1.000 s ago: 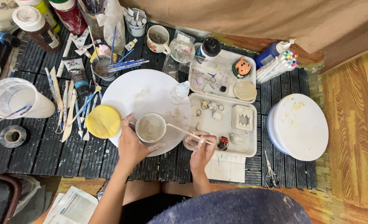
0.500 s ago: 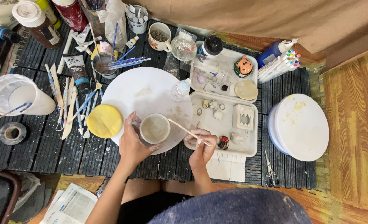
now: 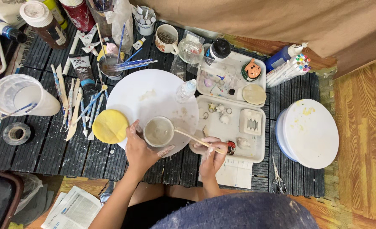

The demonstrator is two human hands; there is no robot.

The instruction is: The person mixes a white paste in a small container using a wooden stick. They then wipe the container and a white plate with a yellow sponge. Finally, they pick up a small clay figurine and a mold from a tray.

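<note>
The left hand [image 3: 139, 150] is wrapped around a small cup [image 3: 158, 132] of grey paste. The cup sits on the near edge of the round white board [image 3: 150, 95]. The right hand [image 3: 212, 157] pinches a thin wooden stick [image 3: 192, 138], and the stick's far end is in the cup.

A second ago the stick lay a bit flatter, with its tip nearer the cup's right rim. Now the tip is a little deeper in the paste. The cup has hardly moved. So it looks like the person is stirring the paste, and both hands are still busy with that.

Counting: one cup in the hand, one stick, one round white board. One yellow sponge [image 3: 109, 126] lies just left of the cup. Two white trays [image 3: 256, 146] sit to the right, one behind the other. One small clear bottle [image 3: 185, 90] stands on the board. One white tub with a lid [image 3: 309, 133] is far to the right. One pair of scissors [image 3: 277, 180] lies on the surface near the tub. The tools on the left are too many to count well.
</note>
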